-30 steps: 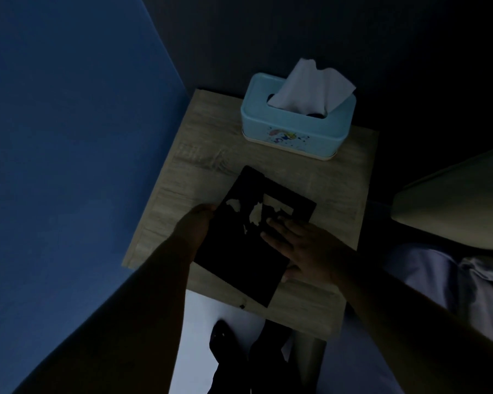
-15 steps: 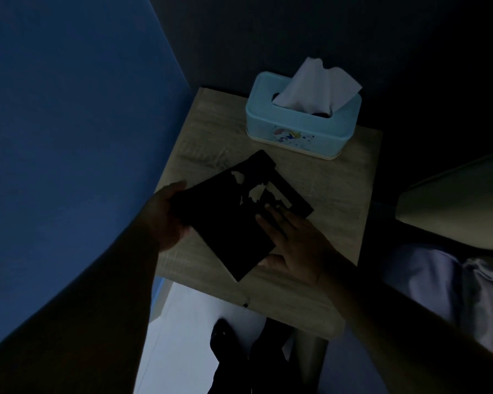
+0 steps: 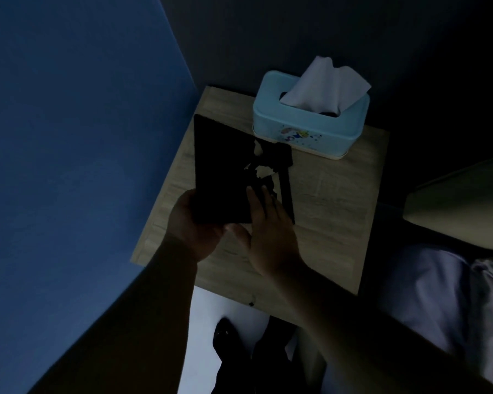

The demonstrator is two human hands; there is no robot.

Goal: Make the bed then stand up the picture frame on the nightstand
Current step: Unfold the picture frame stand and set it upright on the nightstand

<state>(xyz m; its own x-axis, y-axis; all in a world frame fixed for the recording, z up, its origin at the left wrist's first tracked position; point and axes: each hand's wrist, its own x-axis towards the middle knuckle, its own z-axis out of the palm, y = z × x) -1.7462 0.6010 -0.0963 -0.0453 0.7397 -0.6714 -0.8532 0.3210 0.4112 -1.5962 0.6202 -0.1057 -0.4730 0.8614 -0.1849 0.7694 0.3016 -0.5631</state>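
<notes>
The room is dim. A black picture frame (image 3: 222, 172) is lifted off the light wooden nightstand (image 3: 333, 211), its back towards me. My left hand (image 3: 195, 223) grips its lower left corner. My right hand (image 3: 268, 223) holds its lower right part, fingers spread against the back near the black stand strut (image 3: 285, 191), which hangs out from the frame. Torn pale patches show in the frame's backing.
A light blue tissue box (image 3: 310, 126) with a white tissue sticking up stands at the nightstand's far edge. A blue wall (image 3: 69, 137) lies close on the left. The bed's edge (image 3: 461, 203) and crumpled bedding (image 3: 450, 294) are on the right. My dark shoes (image 3: 225, 331) stand on the floor below.
The frame has been raised from flat on the nightstand to nearly upright and turned. My left hand slid from its left edge to its lower corner; my right hand stayed on its back.
</notes>
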